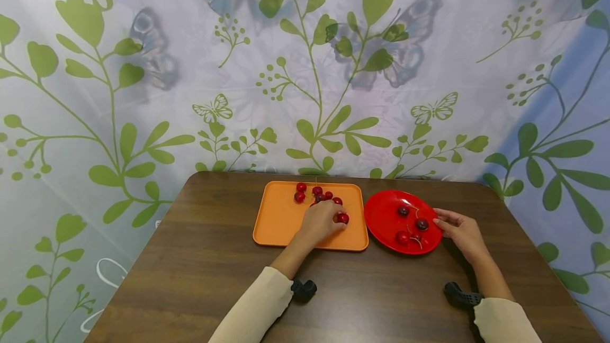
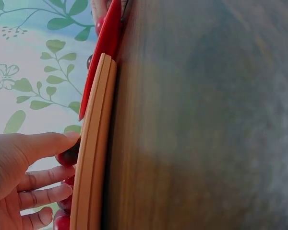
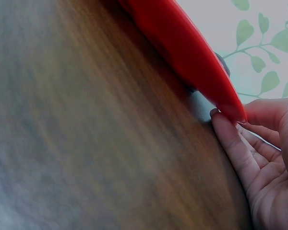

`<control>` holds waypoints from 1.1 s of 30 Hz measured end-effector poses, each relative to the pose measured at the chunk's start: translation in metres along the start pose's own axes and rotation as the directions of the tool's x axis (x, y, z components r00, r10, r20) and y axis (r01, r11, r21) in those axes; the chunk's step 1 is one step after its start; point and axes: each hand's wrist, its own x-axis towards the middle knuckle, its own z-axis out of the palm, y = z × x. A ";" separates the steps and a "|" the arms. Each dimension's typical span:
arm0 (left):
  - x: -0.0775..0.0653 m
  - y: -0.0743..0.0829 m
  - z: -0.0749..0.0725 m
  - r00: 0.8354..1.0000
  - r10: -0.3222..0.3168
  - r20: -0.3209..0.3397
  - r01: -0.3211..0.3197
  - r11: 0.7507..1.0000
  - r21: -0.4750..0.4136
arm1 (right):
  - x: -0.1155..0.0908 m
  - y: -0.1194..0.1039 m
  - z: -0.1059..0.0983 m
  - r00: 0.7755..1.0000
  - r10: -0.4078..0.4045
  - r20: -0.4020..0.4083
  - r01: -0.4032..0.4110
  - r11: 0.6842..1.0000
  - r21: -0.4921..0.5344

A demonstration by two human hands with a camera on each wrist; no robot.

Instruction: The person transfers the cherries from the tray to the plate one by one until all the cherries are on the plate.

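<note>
Over the right part of an orange tray (image 1: pixel 276 221), my left hand (image 1: pixel 321 221) pinches a red cherry (image 1: pixel 342 218) between thumb and fingers. The left wrist view shows this cherry (image 2: pixel 69 153) dark, under the thumb tip, close to the tray's edge. More cherries (image 1: pixel 299 196) lie on the tray beyond that hand, some partly hidden by it. My right hand (image 1: pixel 464 232) grips the right rim of a red plate (image 1: pixel 381 216) between thumb and fingers; in the right wrist view the plate (image 3: pixel 182 48) tilts at that rim. Several cherries (image 1: pixel 402 237), some with stems, lie on the plate.
Tray and plate stand side by side on a brown wooden table (image 1: pixel 371 300), near its back edge. A patterned curtain (image 1: pixel 286 94) with leaves and butterflies hangs right behind the table. Dark wrist straps (image 1: pixel 303 290) sit on both forearms.
</note>
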 end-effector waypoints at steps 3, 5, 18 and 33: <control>0.000 -0.001 -0.001 1.000 0.007 -0.008 -0.007 1.000 -0.027 | 0.000 0.000 0.000 1.000 0.008 0.002 -0.008 1.000 -0.001; 0.001 -0.002 -0.002 1.000 0.009 -0.013 -0.010 0.999 -0.050 | 0.000 -0.001 0.000 1.000 0.010 0.003 -0.010 1.000 0.002; 0.001 0.001 -0.007 0.999 0.020 -0.049 -0.026 0.991 -0.131 | -0.001 -0.001 0.000 1.000 0.010 0.005 -0.010 1.000 -0.027; -0.003 0.014 -0.018 0.992 0.094 -0.086 -0.106 0.984 -0.146 | -0.002 0.000 0.001 1.000 -0.006 0.010 0.006 1.000 0.005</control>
